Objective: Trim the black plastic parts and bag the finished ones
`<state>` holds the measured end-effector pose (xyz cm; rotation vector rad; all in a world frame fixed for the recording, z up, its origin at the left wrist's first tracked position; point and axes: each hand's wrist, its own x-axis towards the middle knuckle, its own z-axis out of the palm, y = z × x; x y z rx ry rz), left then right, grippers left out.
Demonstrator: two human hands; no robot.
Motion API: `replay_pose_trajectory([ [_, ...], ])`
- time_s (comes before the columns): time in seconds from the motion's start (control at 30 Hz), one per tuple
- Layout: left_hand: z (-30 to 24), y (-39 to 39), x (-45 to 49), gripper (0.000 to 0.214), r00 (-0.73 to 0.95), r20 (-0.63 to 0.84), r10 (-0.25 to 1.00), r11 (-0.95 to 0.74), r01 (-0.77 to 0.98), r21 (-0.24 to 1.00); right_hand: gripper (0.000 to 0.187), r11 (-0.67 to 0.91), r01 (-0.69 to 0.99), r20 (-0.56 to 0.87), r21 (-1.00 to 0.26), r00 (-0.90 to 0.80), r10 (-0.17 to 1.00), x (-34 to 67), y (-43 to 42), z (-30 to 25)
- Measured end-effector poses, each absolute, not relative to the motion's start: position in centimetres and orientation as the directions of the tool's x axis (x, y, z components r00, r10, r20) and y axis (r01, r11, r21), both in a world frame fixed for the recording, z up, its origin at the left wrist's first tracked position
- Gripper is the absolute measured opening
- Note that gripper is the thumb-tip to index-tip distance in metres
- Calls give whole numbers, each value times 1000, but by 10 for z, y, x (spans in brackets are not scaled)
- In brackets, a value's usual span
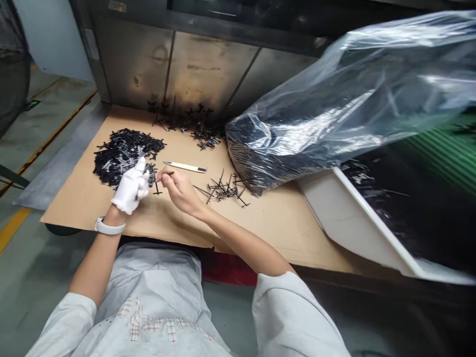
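**Left hand** (pixel 131 186): white cotton glove, fingers curled narrow; whether it held anything, could not tell.
**Right hand** (pixel 177 191): bare, fingertips pinched narrow on a thin black piece (pixel 163 173).
**Loose on board:** dense heap of black plastic pieces (pixel 124 156) just beyond left hand; spiky black pieces (pixel 225 191) right of right hand; another spiky cluster (pixel 186 124) farther beyond both hands.
**Bulk remaining:** clear plastic bag (pixel 316 94), right of right hand, bulging with black pieces, its mouth over the cardboard sheet (pixel 275 233).
**Nearby:** utility knife (pixel 185 167) just beyond right hand; white tray (pixel 357 213) far right of right hand, beneath bag; white watch (pixel 109 226) on left wrist.
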<state>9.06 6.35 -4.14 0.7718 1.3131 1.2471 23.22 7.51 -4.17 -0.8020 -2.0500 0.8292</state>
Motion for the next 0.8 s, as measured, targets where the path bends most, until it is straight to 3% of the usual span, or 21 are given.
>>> replay_pose_trajectory([
  [0.07, -38, 66, 86, 35, -269, -235, 934, 209, -122, 970, 26, 574, 284, 406, -768, -478, 779, 247, 75, -43],
  [0.17, -37, 74, 70, 39, -456, -63, 888, 205, 269, 941, 26, 527, 418, 377, -739, -391, 839, 287, 78, -45],
  [0.27, -39, 82, 50, 42, -406, 230, 885, 147, 711, 688, 21, 357, 656, 244, -665, -260, 934, 334, 83, -45],
  [0.33, -39, 87, 40, 44, -308, 344, 887, 116, 870, 479, 15, 236, 788, 133, -569, -194, 972, 358, 85, -44],
  [0.4, -39, 91, 35, 47, -281, 364, 888, 124, 909, 399, 18, 156, 870, 39, -468, -156, 987, 371, 83, -40],
  [0.47, -40, 94, 35, 50, -311, 352, 883, 142, 891, 432, 29, 102, 935, 23, -339, -100, 995, 371, 78, -31],
  [0.53, -41, 96, 35, 58, -348, 324, 880, 145, 846, 513, 36, 96, 977, 106, -192, -76, 991, 359, 76, -20],
  [0.6, -44, 98, 33, 66, -370, 305, 878, 130, 797, 590, 35, 188, 977, 187, -96, -168, 968, 338, 87, -10],
  [0.7, -49, 101, 28, 67, -355, 326, 876, 62, 753, 655, 29, 405, 909, 91, -105, -396, 914, 295, 133, -6],
  [0.8, -57, 104, 23, 58, -322, 395, 861, 3, 779, 627, 28, 394, 911, -53, -121, -402, 914, 249, 202, -16],
])
